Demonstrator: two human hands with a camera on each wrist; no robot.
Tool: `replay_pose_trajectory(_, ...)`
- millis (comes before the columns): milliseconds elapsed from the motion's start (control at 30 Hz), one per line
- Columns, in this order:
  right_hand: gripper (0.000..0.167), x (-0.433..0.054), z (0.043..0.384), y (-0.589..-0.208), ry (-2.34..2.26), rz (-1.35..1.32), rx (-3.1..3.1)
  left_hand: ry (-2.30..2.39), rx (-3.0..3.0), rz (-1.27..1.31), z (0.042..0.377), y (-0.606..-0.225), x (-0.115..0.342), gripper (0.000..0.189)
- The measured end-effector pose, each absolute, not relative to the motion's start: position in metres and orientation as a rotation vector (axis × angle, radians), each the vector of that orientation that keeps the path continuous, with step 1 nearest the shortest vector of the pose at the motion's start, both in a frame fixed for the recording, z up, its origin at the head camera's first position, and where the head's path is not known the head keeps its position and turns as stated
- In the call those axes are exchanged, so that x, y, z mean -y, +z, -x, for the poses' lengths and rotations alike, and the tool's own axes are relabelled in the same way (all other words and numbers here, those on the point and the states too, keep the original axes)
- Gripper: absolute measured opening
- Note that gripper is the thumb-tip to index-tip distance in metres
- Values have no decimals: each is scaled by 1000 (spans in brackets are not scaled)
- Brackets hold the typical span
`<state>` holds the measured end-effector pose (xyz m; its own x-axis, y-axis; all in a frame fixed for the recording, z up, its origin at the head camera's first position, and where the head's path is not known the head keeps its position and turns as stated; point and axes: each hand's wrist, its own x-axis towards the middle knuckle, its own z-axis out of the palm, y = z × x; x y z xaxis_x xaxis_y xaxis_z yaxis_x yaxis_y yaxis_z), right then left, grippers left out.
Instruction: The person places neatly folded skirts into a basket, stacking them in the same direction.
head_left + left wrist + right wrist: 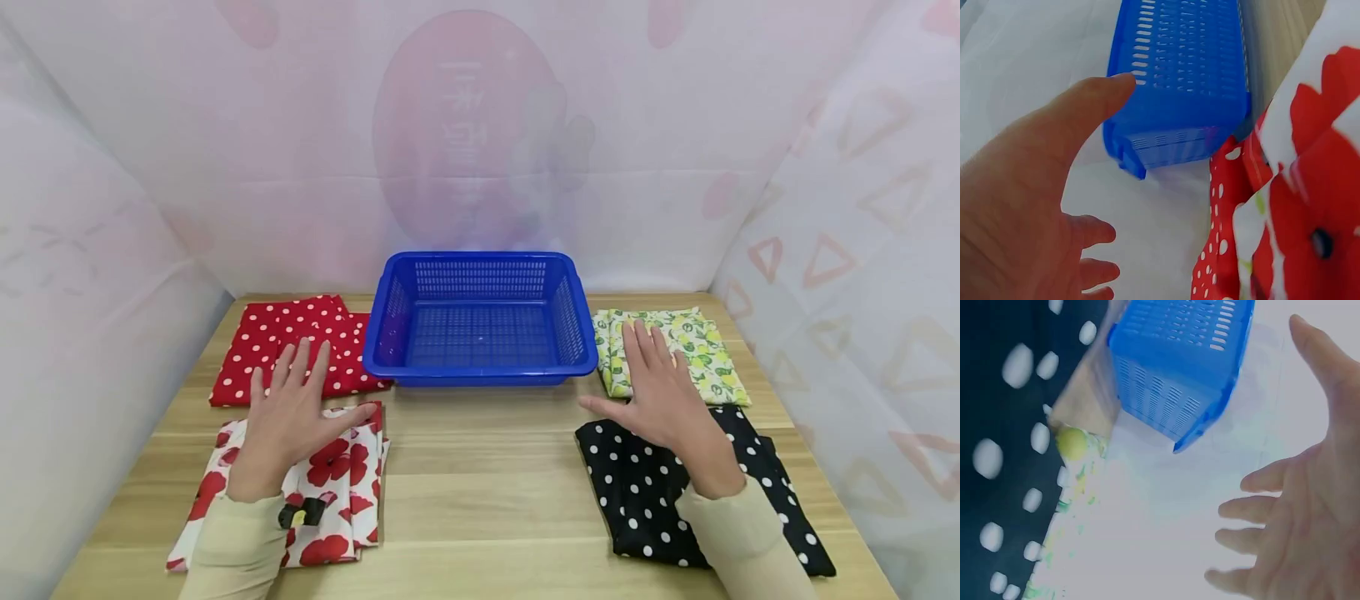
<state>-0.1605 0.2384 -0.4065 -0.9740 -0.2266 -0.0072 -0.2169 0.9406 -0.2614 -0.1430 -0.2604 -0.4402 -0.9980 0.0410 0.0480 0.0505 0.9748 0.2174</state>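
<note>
- Nearest are the two pale cream cloth sleeves [236, 537], one at each side.
- Under the left arm lies a folded white cloth with big red flowers [324, 492]. Under the right arm lies a folded black cloth with white dots [645, 504]. Both are on the light brown wooden worktop [480, 508].
- The left hand [288, 417] is spread wide, palm down, with its thumb pointing in. It holds nothing. Its wrist is over the flower cloth, and its fingers reach out over the next cloth.
- The right hand [660, 396] is spread the same way and holds nothing. Its wrist is over the black cloth.
- Past the left wrist, under the left fingertips, is a folded red cloth with white dots [337, 333]. Past the right wrist, under the right fingers, is a folded white cloth with yellow and green lemon shapes [701, 346].
- Farther in the middle is a blue plastic box-shaped basket with holes [480, 372]. Its long side runs left to right. It sits ahead and to the right of the left hand, ahead and to the left of the right hand. Neither hand looks clearly nearer to it.
- From the head you see into the basket. The wrist views show its slotted outside and both hands up off the cloths, though how high is hard to tell.
- Farthest back hangs a pale pink and white sheet [300, 167].
</note>
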Motion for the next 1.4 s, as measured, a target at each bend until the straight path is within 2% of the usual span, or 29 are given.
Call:
replay_pose_trajectory(233,125,-229,182,-388,-532,491,-3036,-558,3084,186,136,-421,285,113)
replay_pose_trajectory(533,119,-215,210,-391,-663,419,-2949,-703,3071,167,116,-412,327,111)
replay_pose_trajectory(767,116,-203,229,-416,-733,444,-2964,-790,3093,78,99,-429,358,106)
replay_pose_trajectory(1067,113,-193,232,-436,-806,378,-2977,-780,3186,-178,80,-461,396,111)
replay_pose_trajectory(1400,110,-191,233,-447,-856,381,-2950,-858,3155,-242,72,-485,410,108)
